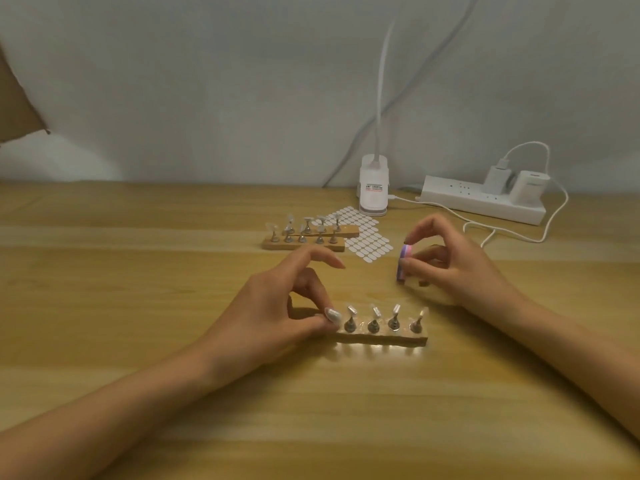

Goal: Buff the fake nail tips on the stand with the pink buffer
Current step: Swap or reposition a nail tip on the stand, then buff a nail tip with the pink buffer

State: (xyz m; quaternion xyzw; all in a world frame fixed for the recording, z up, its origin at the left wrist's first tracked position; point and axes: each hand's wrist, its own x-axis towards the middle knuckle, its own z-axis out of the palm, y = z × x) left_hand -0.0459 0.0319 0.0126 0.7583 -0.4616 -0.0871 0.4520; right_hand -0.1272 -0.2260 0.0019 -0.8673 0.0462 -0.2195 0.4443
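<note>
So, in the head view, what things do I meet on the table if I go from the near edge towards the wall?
Near stand of nail tips → pink buffer, held in the right hand → two far stands → white clip lamp base.

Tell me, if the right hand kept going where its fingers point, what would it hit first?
The right hand, pinching the pink buffer, points left across the table. First in that line is probably the raised forefinger of the left hand; the near stand lies lower down. Depth is hard to judge.
</note>
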